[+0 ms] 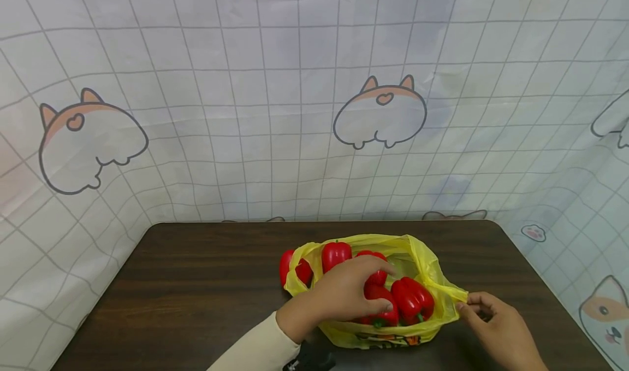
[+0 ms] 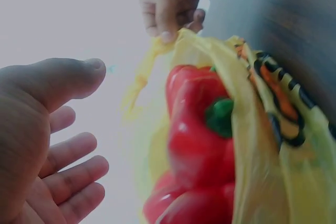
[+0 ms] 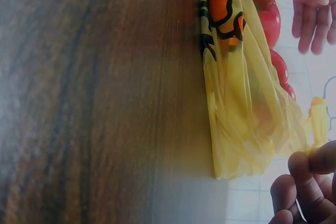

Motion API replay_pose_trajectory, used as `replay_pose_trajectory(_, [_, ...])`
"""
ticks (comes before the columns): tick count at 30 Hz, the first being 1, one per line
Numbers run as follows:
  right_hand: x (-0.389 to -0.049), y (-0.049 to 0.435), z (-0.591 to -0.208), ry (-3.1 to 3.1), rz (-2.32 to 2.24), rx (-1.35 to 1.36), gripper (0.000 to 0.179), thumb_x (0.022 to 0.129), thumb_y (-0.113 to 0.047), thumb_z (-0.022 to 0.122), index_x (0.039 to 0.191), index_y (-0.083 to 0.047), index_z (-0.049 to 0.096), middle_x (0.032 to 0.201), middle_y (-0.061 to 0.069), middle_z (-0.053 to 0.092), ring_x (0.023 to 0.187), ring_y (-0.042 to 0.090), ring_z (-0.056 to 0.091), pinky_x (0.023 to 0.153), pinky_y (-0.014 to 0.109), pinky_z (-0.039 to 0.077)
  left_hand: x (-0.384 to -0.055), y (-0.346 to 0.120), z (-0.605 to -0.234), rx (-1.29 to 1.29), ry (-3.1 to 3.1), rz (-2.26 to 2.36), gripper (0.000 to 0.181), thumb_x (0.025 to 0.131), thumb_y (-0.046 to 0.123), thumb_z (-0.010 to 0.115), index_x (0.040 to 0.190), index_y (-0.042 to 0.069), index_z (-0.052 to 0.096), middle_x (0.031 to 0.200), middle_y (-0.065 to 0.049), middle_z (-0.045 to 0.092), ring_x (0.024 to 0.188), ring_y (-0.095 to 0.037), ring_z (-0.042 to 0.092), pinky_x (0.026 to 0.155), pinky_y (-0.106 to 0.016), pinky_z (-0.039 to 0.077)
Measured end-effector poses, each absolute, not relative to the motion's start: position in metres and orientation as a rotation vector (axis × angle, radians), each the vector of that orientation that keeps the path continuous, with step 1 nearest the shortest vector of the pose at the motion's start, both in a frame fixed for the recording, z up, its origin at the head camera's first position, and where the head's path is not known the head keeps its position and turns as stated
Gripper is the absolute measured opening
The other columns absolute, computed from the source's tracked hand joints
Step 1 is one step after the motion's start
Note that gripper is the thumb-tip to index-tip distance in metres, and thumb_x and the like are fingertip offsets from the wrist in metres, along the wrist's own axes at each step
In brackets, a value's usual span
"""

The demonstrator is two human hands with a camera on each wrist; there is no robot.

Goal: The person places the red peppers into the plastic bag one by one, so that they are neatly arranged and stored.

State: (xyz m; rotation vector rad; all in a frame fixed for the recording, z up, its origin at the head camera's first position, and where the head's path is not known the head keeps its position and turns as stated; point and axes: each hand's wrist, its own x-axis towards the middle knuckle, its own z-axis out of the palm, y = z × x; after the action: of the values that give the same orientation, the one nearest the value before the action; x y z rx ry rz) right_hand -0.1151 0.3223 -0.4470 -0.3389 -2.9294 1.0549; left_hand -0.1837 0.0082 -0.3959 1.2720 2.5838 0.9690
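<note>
A yellow plastic bag (image 1: 339, 335) lies with its mouth spread on the table, and several red bell peppers (image 1: 413, 300) are inside it. One more bell pepper (image 1: 286, 267) sits at the bag's left rim, partly behind the plastic; whether it is inside I cannot tell. My left hand (image 1: 341, 292) hovers over the peppers. In the left wrist view, this hand (image 2: 58, 150) has thumb and fingers apart, with nothing between them. Between thumb and finger, my right hand (image 1: 503, 327) pinches the bag's right edge. The bag's printed side (image 3: 226, 3) shows in the right wrist view.
The dark wooden table (image 1: 196, 283) extends to the left of the bag and behind it. A white grid-patterned cloth (image 1: 275, 114) with cartoon animals hangs around the back and sides. A small black object (image 1: 312, 357) is by the left sleeve (image 1: 260, 346).
</note>
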Motion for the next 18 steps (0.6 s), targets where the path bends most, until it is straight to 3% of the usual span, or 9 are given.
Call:
replay_pose_trajectory(13, [-0.114, 0.323, -0.446, -2.933, 1.057, -0.344, 0.053, 0.099, -0.049, 0.065, 0.114, 0.001, 0.067, 0.093, 0.002, 0.072, 0.083, 0.020, 0.066, 0.066, 0.039, 0.053, -0.185, -0.040, -0.382, 1.167, 2.640, 1.108, 0.057, 0.087, 0.030, 0.083, 0.138, 0.021, 0.059, 0.133, 0.008, 0.061, 0.123, -0.010, 0.055, 0.099, -0.033, 0.052])
replay_pose_trajectory(18, [-0.114, 0.322, -0.445, -2.937, 1.061, -0.352, 0.053, 0.099, -0.049, 0.065, 0.115, 0.001, 0.067, 0.093, 0.003, 0.072, 0.083, 0.020, 0.066, 0.067, 0.039, 0.053, -0.186, -0.060, -0.379, 1.094, 2.661, 1.175, 0.058, 0.086, 0.029, 0.084, 0.138, 0.021, 0.060, 0.136, 0.009, 0.059, 0.126, -0.017, 0.056, 0.096, -0.036, 0.054])
